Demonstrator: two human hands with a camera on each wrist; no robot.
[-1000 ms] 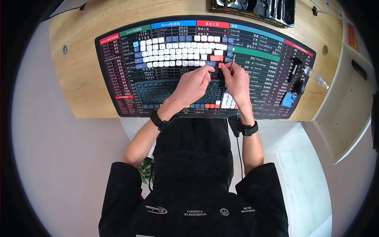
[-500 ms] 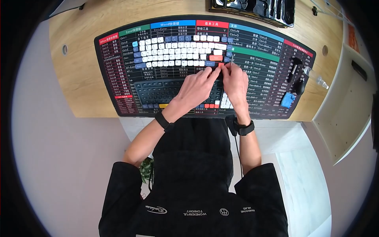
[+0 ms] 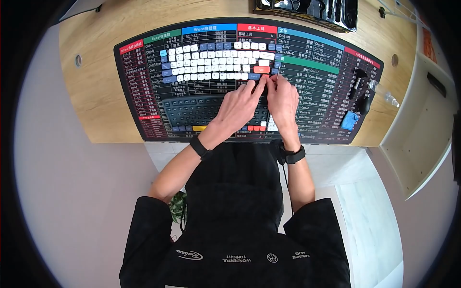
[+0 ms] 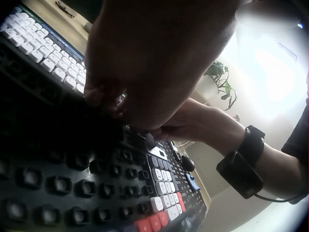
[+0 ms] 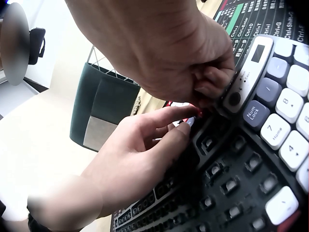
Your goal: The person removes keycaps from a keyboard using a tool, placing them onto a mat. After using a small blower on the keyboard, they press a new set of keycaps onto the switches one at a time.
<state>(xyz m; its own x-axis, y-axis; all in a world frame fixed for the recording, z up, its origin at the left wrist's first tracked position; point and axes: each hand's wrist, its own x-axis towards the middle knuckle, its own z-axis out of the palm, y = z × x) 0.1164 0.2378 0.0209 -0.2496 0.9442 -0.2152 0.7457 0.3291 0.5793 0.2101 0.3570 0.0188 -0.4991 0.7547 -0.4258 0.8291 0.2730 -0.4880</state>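
Note:
A black keyboard (image 3: pixel 211 111) with most caps off lies on a printed desk mat (image 3: pixel 137 72); its bare switches (image 4: pixel 72 186) show in the left wrist view. My right hand (image 3: pixel 272 84) pinches a thin metal tool (image 3: pixel 277 72) at the keyboard's top edge, fingers curled over a small red keycap (image 5: pixel 199 112). My left hand (image 3: pixel 257 85) reaches in beside it, and its extended fingertips (image 5: pixel 186 121) touch the same red cap. Numpad keys (image 5: pixel 285 108) still sit on the board to the right.
Rows of loose white, blue and red keycaps (image 3: pixel 216 60) lie on the mat beyond the keyboard. A black tray (image 3: pixel 307 9) sits at the far edge. A black tool (image 3: pixel 359 79), clear bottle (image 3: pixel 384 93) and blue cloth (image 3: pixel 349 120) lie at the right.
Both hands have slid a little farther from me, toward the keyboard's top edge. The left fingertips closed in on the right hand's fingertips at the red cap.

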